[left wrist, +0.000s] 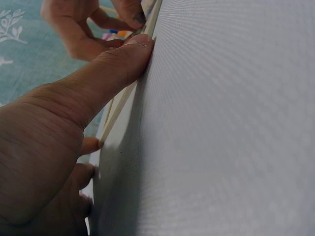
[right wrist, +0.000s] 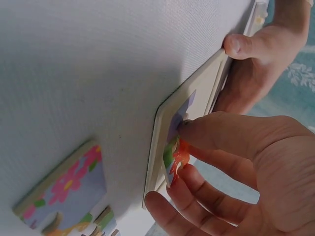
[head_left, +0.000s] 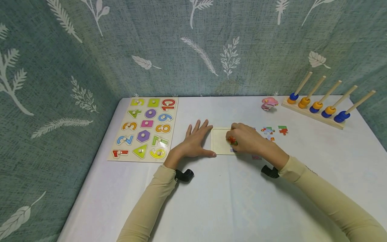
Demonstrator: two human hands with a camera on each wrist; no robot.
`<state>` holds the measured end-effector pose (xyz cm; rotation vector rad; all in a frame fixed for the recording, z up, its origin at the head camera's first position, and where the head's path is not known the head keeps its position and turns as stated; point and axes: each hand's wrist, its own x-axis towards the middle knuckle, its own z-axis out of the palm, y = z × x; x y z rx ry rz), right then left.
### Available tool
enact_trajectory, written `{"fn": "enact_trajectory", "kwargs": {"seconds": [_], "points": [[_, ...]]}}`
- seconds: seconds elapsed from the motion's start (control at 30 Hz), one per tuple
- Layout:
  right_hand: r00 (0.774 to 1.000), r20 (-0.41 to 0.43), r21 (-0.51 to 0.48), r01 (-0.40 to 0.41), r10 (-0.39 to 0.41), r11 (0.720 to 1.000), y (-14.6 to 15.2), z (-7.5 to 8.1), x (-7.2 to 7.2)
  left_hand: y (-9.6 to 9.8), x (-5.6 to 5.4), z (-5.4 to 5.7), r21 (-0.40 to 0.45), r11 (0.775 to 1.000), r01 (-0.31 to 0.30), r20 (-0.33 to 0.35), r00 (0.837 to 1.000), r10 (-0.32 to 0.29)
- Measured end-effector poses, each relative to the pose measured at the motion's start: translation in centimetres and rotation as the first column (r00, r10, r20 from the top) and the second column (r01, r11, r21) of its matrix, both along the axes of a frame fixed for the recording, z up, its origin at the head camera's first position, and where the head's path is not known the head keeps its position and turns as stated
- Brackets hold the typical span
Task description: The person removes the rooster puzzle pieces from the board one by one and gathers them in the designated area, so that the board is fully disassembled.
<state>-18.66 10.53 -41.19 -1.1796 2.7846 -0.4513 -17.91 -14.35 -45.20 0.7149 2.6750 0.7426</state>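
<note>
A shallow wooden puzzle tray (head_left: 220, 142) lies flat on the table. At its left end rests my left hand (head_left: 195, 143), fingers spread and mostly straight, with the thumb at the near corner and the index finger at the far one. Over the tray's right part my right hand (head_left: 246, 138) pinches a jigsaw piece (right wrist: 181, 155) with orange-red and green on it. A purple patch (right wrist: 179, 115) shows beside that piece; I cannot tell whether it belongs to the same piece. The right hand hides much of the tray's right end in the head view.
Right of the tray lie several loose jigsaw pieces (head_left: 283, 130), and a pink-flowered piece (right wrist: 69, 184) is nearer me. A number-and-shape board (head_left: 142, 131) is on the left. Farther back stand a pink figurine (head_left: 269, 103) and a wooden peg rack (head_left: 314, 113) with rings.
</note>
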Motion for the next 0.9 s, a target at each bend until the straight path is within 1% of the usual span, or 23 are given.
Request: {"fn": "enact_trajectory", "kwargs": {"seconds": [0.43,0.67,0.9], "points": [[1.000,-0.017,-0.020,-0.010,0.009,1.000,-0.39,0.08,0.30,0.05,0.02,0.20,0.006,1.000,0.005,-0.002,1.000,-0.005],[1.000,-0.017,-0.039,-0.019,0.019,0.999,-0.43,0.01,0.29,0.03,0.04,0.10,-0.011,1.000,0.003,-0.001,1.000,-0.003],[0.999,-0.047,-0.049,-0.015,0.013,0.999,-0.16,0.24,0.32,0.08,-0.03,0.20,-0.007,1.000,0.005,0.006,1.000,-0.005]]}}
